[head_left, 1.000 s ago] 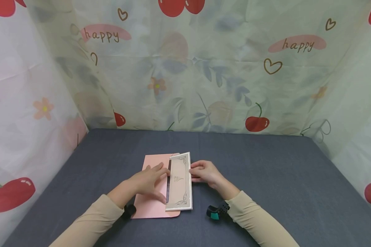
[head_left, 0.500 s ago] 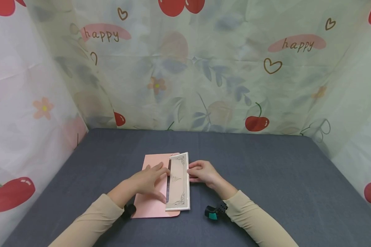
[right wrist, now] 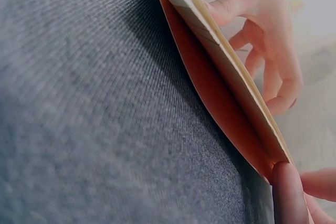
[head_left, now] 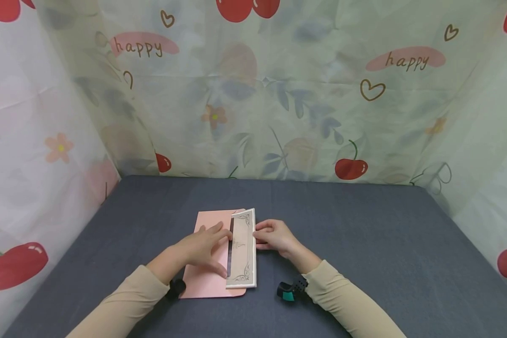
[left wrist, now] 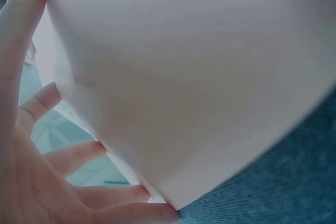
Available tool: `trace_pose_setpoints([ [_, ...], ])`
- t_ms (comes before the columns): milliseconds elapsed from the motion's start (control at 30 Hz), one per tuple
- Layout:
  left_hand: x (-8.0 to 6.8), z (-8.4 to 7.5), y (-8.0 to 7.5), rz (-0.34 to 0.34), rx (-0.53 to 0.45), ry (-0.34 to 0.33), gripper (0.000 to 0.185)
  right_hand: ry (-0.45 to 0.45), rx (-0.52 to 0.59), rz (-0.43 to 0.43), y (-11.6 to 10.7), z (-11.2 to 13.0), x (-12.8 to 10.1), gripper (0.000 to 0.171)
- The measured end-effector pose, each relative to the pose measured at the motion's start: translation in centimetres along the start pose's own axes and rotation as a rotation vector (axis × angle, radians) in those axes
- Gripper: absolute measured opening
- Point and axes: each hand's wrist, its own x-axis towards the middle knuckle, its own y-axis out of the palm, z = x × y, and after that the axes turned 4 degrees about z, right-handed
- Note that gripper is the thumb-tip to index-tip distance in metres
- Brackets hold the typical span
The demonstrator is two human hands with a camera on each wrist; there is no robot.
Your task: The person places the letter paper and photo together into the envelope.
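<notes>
Left edge: curtain (head_left: 46,141) with cherries, flowers and "happy" print, wrapping round the back and right too. Grey tabletop (head_left: 363,244) fills the lower half.

Left sleeve (head_left: 122,300), beige, with a black wrist mount at the cuff. Left hand (head_left: 200,249) lies flat on the pink envelope (head_left: 207,277), fingers spread and straight, tips at the envelope's open right edge. Grip spread, pressing, not pinching. In the left wrist view, fingers (left wrist: 79,156) splay beneath the pale envelope (left wrist: 199,77), with tabletop (left wrist: 294,182) at lower right.

Envelope lies flat on the tabletop, centre-left, long side running away from the person. Card (head_left: 242,251), cream with an ornate border, sticks out of the envelope's right side, partly inside.

Right hand (head_left: 274,235) sits just right of the card, fingers curled, tips touching the card's right edge; grip pinching that edge as far as the head view shows. In the right wrist view, the card (right wrist: 226,61) sits in the envelope mouth (right wrist: 210,98), a fingertip (right wrist: 289,192) at its near corner, the left hand (right wrist: 268,40) behind. Right sleeve (head_left: 350,300), with a black and teal wrist mount (head_left: 289,290) resting on the tabletop.
</notes>
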Motion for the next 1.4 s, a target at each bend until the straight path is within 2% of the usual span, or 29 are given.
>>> trace_pose_setpoints([
  [667, -0.1, -0.1, -0.1, 0.0, 0.0, -0.004, 0.077, -0.013, -0.034, -0.027, 0.5, -0.1, 0.3, 0.023],
  [1400, -0.1, -0.1, -0.1, 0.002, 0.007, -0.012, 0.079, -0.067, -0.124, -0.075, 1.2, 0.3, 0.2, 0.019],
])
